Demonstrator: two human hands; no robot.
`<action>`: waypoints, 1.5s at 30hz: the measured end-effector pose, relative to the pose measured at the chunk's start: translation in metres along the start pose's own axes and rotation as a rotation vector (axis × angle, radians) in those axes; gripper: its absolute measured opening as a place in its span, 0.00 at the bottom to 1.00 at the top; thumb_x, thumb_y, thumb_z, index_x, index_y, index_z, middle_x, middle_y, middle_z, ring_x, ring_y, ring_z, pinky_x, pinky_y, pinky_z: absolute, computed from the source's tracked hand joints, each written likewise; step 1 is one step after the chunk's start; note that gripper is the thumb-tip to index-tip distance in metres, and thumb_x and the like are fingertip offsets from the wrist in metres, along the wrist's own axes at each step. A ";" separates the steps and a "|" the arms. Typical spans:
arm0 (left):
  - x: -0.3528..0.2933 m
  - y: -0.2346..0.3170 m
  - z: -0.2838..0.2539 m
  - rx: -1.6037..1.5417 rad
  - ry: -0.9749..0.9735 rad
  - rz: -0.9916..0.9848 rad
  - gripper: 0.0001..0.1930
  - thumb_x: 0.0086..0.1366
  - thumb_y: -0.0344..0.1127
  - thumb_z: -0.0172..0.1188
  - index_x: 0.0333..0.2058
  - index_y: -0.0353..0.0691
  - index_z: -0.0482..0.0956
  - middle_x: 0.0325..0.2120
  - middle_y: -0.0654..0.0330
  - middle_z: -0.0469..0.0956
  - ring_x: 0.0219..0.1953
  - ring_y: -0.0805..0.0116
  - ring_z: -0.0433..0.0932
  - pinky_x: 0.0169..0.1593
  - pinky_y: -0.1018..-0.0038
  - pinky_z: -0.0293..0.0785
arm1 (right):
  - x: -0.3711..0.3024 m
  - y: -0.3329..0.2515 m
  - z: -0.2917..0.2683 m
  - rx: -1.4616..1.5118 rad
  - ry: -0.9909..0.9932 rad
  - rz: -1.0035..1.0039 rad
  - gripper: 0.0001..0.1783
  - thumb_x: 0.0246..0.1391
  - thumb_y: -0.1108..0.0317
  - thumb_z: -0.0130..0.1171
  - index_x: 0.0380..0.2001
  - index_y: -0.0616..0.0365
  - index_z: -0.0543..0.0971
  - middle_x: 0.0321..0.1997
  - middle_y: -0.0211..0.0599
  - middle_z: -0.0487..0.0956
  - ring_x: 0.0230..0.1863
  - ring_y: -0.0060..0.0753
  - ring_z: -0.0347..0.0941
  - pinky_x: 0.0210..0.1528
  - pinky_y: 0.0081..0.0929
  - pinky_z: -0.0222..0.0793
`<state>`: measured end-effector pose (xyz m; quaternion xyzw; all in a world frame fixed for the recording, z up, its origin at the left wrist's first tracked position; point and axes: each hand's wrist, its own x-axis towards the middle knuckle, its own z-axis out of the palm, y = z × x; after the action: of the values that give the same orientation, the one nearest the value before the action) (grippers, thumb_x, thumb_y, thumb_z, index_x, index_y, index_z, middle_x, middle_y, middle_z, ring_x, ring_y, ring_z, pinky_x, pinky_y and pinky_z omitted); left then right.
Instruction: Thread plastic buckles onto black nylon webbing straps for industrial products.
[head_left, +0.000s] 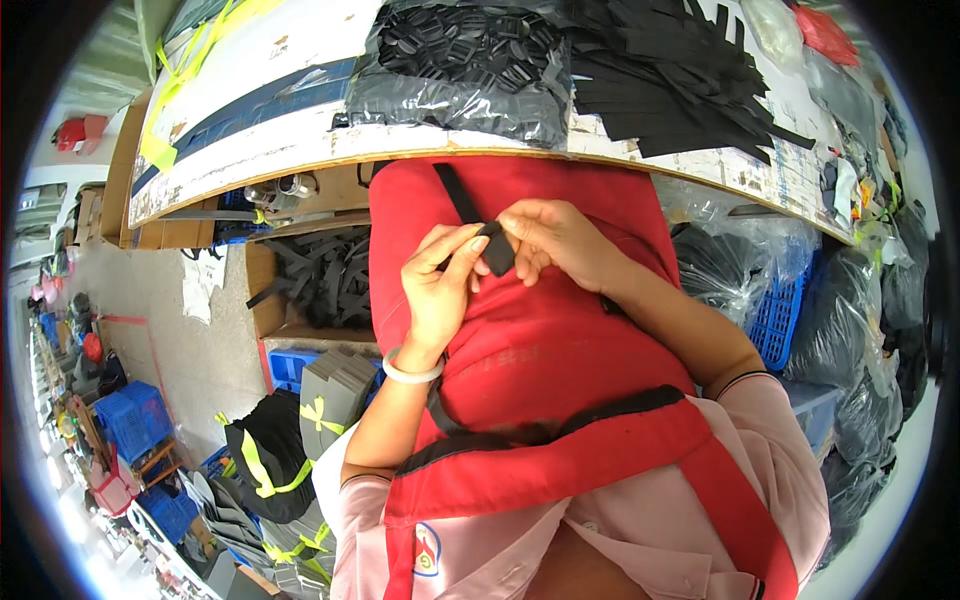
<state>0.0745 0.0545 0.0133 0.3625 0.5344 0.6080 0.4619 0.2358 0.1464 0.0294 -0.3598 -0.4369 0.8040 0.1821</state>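
Over my lap, my left hand (pixel 442 275) and my right hand (pixel 553 240) are closed on a black webbing strap (pixel 457 192). Its upper length runs from my fingers toward the table edge, and a short folded end (pixel 499 256) hangs between the hands. A small dark piece, perhaps a buckle, sits at the pinch, mostly hidden by my fingertips. Beyond the hands, small black plastic buckles (pixel 470 45) fill an open clear bag on the table. Beside them lies a spread pile of cut black straps (pixel 665 85).
The worn white table (pixel 270 50) curves across the top, its wooden edge just past my hands. A red apron (pixel 530 330) covers my lap. Below left stands a cardboard box (pixel 262 290) of dark straps; grey bundles (pixel 335 395) lie nearer. At right are a blue crate (pixel 778 310) and plastic bags (pixel 850 320).
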 end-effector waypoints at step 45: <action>0.013 0.016 0.008 -0.261 -0.238 -0.348 0.12 0.70 0.29 0.48 0.49 0.31 0.67 0.38 0.47 0.77 0.37 0.57 0.81 0.38 0.67 0.82 | 0.005 -0.030 -0.128 -1.227 0.516 -0.867 0.07 0.45 0.68 0.62 0.30 0.56 0.81 0.37 0.32 0.78 0.41 0.38 0.72 0.46 0.33 0.66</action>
<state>0.0746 0.0693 0.0300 0.2713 0.4477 0.5360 0.6623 0.3259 0.2388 0.0065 -0.3687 -0.8471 0.1683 0.3438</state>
